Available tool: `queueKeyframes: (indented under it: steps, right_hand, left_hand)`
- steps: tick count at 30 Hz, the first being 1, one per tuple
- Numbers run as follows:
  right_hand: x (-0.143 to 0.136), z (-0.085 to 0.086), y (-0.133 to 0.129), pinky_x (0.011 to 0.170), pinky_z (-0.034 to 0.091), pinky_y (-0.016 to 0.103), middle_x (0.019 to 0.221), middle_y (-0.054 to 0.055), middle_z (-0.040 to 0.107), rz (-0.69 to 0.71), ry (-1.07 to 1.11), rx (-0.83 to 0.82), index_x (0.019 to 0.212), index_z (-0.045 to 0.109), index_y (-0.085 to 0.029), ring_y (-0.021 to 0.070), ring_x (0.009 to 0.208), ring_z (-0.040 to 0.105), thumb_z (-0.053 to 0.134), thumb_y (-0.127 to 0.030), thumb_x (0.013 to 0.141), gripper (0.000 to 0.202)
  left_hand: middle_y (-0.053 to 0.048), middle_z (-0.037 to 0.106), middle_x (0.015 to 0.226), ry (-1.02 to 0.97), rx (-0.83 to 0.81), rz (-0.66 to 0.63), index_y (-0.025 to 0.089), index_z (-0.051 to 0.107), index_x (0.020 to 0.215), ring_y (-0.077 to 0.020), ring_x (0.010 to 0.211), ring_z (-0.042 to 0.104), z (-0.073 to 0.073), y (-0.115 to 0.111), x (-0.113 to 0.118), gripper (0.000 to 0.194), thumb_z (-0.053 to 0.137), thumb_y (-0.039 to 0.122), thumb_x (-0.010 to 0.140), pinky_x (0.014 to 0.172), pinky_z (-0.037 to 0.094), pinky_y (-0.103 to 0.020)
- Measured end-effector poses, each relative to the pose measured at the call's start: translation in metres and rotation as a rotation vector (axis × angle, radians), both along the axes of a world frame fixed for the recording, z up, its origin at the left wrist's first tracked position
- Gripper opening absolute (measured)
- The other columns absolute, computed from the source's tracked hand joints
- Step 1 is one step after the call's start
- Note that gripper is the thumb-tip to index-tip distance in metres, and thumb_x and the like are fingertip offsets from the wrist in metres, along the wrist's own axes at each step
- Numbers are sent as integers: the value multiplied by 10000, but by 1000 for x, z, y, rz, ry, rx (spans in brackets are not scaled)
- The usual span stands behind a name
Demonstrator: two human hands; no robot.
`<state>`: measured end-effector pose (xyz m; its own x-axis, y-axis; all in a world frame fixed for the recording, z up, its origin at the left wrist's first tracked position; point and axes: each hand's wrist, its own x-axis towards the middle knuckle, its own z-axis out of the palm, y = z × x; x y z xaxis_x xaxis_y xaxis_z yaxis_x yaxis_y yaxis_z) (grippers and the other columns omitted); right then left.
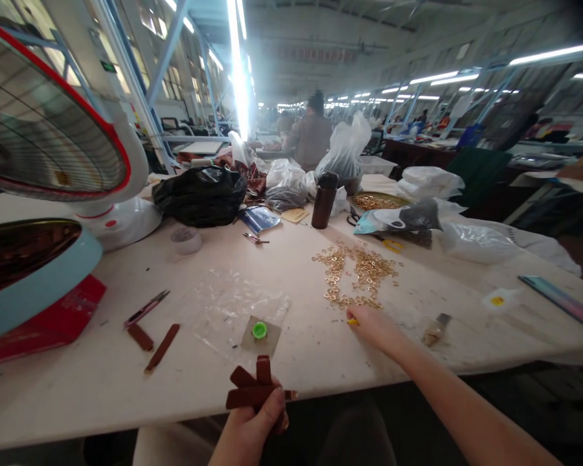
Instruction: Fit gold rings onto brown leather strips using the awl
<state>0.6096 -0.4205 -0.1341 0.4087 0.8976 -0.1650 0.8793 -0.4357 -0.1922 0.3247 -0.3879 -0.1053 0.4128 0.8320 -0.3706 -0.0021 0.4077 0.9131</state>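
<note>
My left hand [257,421] is closed around several short brown leather strips [252,388] at the table's front edge. They fan out from the grip, and metal glints at the ends of some. At the near edge of a spread of small gold metal rings [369,268], my right hand [372,325] rests on the table with its fingers pinched together. A bit of yellow [352,321] shows at those fingertips; what it belongs to is unclear. Between the hands and farther left, a bright green cap [259,331] sits on a small greyish square [250,341].
Two loose brown strips [162,348] and thread snips [146,309] lie left. A fan [121,220] and a blue-rimmed tub [39,285] stand beyond. A dark bottle [324,200], a black bag [201,196] and plastic bags line the back. A phone [561,301] lies right.
</note>
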Motion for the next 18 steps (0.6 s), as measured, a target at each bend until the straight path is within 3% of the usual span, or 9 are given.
queueKeyframes:
  steps: [4,7,12,15,18]
  right_hand:
    - [5,5,2,629,368,281,721,41,606,-11,46,19,710,578,-138,188,699,549,583,-120,743,38]
    - [-12,16,-6,623,368,273,702,52,613,1,125,114,670,567,-159,196,695,549,548,-109,729,79]
    - [-85,37,-25,601,414,245,718,12,604,64,399,363,781,553,-195,164,654,546,443,-311,826,166]
    - [-131,45,-30,496,391,233,599,-8,560,-38,824,579,722,544,-192,150,538,503,511,-380,768,196]
    - [-160,46,-30,542,425,248,622,10,593,-77,1049,672,701,545,-187,166,588,537,550,-401,761,222]
  left_hand:
    - [22,553,496,-24,1,-13,157,590,659,-125,500,472,2,-5,2,313,696,449,617,534,382,-250]
    - [15,581,530,-32,43,6,157,585,683,-131,516,496,9,-9,-1,264,669,406,659,539,399,-250]
    - [-8,618,601,6,202,62,156,598,707,-153,594,557,25,-16,4,210,594,365,729,620,444,-271]
    - [-30,645,701,40,321,89,168,594,770,-166,649,589,31,-21,9,163,569,328,753,648,466,-276]
    - [-49,649,791,84,451,145,178,591,814,-184,729,611,32,-27,10,119,549,280,772,684,475,-278]
